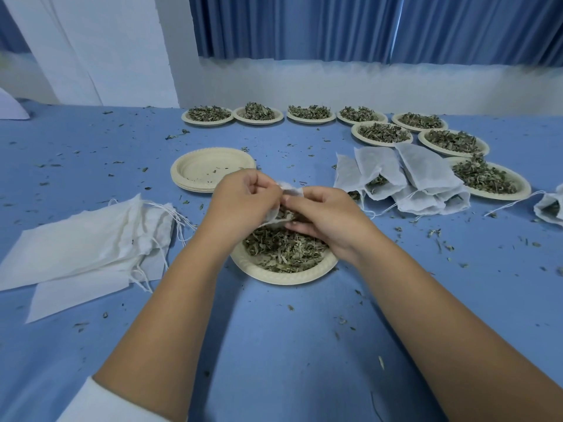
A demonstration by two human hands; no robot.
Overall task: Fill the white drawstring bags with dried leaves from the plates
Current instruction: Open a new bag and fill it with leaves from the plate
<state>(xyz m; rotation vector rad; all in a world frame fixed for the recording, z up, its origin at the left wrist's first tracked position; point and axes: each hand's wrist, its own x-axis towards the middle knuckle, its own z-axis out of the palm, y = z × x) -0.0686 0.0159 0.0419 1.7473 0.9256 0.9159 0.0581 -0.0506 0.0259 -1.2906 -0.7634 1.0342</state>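
White drawstring bag point(281, 205) pinched by both hands' fingers point(274, 190) over leaf plate point(283, 277).

1. The small white mesh drawstring bag point(285, 205) is mostly hidden between the left hand point(243, 202) and right hand point(326, 217); its mouth cannot be made out.
2. Just beneath that bag, the far rim of the round beige paper plate of dried leaves point(283, 275) is covered by both hands.
3. Far right of the bag, another filled white bag point(550, 207) is cut by the frame edge.
4. Far left, a white object point(10, 108) is cropped; unidentifiable.
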